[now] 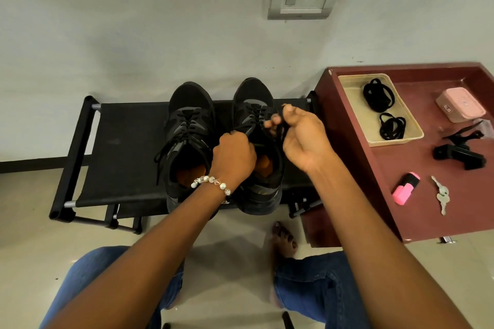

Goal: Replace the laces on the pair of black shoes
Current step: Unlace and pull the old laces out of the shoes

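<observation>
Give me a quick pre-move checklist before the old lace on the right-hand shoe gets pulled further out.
1. Right hand pinches the old lace: ok.
2. Left hand steadies the right-hand shoe at its opening: ok, though what its curled fingers grip is hidden.
3. Shoe seated flat on the black rack: ok.
4. Lace free of all eyelets: not ok, it is still threaded near the toe.
5. Spare laces ready in the beige tray on the maroon table: ok, two bundles.
6. Left-hand shoe unlaced: not ok, still laced, ends loose.
</observation>
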Available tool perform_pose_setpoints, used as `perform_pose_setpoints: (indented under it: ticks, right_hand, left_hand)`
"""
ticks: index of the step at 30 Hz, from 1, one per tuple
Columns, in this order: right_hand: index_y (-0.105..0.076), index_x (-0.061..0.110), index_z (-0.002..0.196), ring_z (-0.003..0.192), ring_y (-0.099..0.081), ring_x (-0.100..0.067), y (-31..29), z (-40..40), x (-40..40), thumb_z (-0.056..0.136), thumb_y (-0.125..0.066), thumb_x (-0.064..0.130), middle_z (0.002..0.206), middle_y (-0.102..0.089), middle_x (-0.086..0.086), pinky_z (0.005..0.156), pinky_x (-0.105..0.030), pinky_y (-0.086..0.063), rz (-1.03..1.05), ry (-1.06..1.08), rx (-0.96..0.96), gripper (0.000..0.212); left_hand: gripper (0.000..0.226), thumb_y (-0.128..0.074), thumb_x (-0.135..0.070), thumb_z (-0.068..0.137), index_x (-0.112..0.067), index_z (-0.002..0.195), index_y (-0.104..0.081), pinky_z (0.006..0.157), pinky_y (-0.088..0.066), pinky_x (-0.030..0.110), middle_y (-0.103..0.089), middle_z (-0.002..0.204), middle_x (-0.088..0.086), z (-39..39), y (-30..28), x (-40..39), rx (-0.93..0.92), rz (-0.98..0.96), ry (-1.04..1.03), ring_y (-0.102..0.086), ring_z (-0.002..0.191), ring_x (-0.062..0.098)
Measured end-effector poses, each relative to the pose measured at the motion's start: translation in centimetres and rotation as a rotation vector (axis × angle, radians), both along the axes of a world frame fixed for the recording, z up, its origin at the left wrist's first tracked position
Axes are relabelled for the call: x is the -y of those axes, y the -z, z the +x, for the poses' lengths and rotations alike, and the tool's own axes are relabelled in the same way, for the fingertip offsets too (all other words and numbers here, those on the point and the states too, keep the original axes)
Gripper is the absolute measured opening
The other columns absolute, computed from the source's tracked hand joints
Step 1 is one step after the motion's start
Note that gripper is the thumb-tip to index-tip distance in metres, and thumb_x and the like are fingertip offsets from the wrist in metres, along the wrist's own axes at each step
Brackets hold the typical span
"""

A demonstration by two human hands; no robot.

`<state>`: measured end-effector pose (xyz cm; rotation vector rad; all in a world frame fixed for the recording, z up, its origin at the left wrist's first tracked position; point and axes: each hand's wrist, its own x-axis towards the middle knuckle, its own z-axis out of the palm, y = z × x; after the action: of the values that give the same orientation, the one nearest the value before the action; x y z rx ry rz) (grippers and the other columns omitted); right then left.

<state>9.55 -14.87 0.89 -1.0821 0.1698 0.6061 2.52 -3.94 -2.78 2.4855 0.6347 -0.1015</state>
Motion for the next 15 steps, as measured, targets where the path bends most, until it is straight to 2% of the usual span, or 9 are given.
perform_pose_setpoints:
  ticks: [2,3,5,7,8,9,11,13,15]
  right_hand:
    - [-0.051,0.014,0.081,0.059,-0.052,-0.017,0.2,0.9,0.5,0.103,-0.042,0.011,0.059,-0.048,-0.001,0.074,-0.036,-0.051,0.008,0.149,-0.088,0.024]
    - [-0.054,0.015,0.083,0.059,-0.052,-0.016,0.3,1.3,0.9,0.102,-0.045,0.012,0.060,-0.050,0.000,0.072,-0.036,-0.049,-0.064,0.183,-0.056,0.021]
    - [-0.062,0.016,0.085,0.069,-0.060,-0.015,0.5,1.7,1.6,0.097,-0.055,0.012,0.068,-0.061,0.002,0.072,-0.034,-0.048,-0.435,0.106,0.152,0.015]
    - [-0.068,0.020,0.093,0.095,-0.063,-0.018,1.0,1.4,2.1,0.092,-0.064,0.020,0.091,-0.070,0.004,0.088,-0.040,-0.048,-0.948,-0.078,0.414,0.005]
    - [-0.068,0.022,0.102,0.109,-0.059,-0.021,0.8,1.2,2.2,0.090,-0.066,0.025,0.105,-0.069,0.003,0.096,-0.043,-0.044,-1.188,-0.166,0.516,0.012]
    - [-0.067,0.023,0.108,0.116,-0.055,-0.024,0.7,1.1,2.3,0.089,-0.067,0.030,0.115,-0.066,0.001,0.099,-0.046,-0.041,-1.315,-0.215,0.618,0.020]
    - [-0.069,0.019,0.100,0.107,-0.060,-0.023,-0.2,1.2,2.6,0.086,-0.072,0.035,0.108,-0.068,-0.003,0.095,-0.044,-0.047,-1.251,-0.257,0.734,0.021]
    - [-0.070,0.013,0.087,0.083,-0.065,-0.017,-1.1,0.7,2.4,0.081,-0.076,0.038,0.087,-0.070,-0.004,0.081,-0.038,-0.055,-1.093,-0.395,0.675,0.027]
    - [-0.069,0.011,0.095,0.084,-0.066,-0.021,-0.9,-0.2,1.9,0.077,-0.078,0.047,0.091,-0.068,-0.008,0.077,-0.038,-0.056,-1.215,-0.590,0.669,0.041]
  left_hand:
    - [0.030,-0.043,-0.023,0.099,0.002,0.110,-0.056,0.070,-0.038,0.034,-0.057,0.112,0.021,-0.1,-0.3,0.1,-0.003,-0.012,-0.005,-0.058,0.097,0.038]
    - [0.030,-0.043,-0.023,0.099,0.001,0.109,-0.057,0.070,-0.038,0.033,-0.057,0.111,0.020,-0.1,-0.4,0.1,-0.006,-0.017,-0.007,-0.058,0.097,0.037]
    - [0.028,-0.045,-0.026,0.099,-0.001,0.104,-0.058,0.069,-0.037,0.032,-0.059,0.107,0.018,-0.1,-0.8,0.1,-0.023,-0.033,-0.007,-0.058,0.095,0.035]
    - [0.028,-0.051,-0.033,0.098,-0.006,0.092,-0.056,0.065,-0.037,0.030,-0.058,0.096,0.013,0.0,-1.4,-0.2,-0.063,-0.052,-0.004,-0.057,0.085,0.029]
    - [0.031,-0.054,-0.037,0.096,-0.009,0.083,-0.052,0.061,-0.037,0.029,-0.056,0.091,0.010,-0.1,-1.7,-0.3,-0.086,-0.050,-0.001,-0.055,0.079,0.026]
    - [0.036,-0.058,-0.042,0.094,-0.012,0.077,-0.048,0.058,-0.036,0.029,-0.055,0.088,0.008,-0.2,-2.2,-0.4,-0.100,-0.032,0.003,-0.053,0.074,0.024]
    - [0.036,-0.063,-0.046,0.089,-0.014,0.079,-0.052,0.058,-0.039,0.032,-0.058,0.088,0.009,-0.4,-3.0,-0.5,-0.062,0.068,0.001,-0.058,0.078,0.029]
    - [0.031,-0.065,-0.044,0.088,-0.013,0.094,-0.062,0.061,-0.043,0.035,-0.062,0.094,0.010,-0.6,-3.8,-0.5,0.045,0.180,-0.017,-0.062,0.087,0.033]
    - [0.027,-0.066,-0.036,0.089,-0.016,0.107,-0.066,0.071,-0.051,0.037,-0.065,0.102,0.006,-0.2,-3.9,-0.5,0.219,0.163,-0.023,-0.063,0.095,0.028]
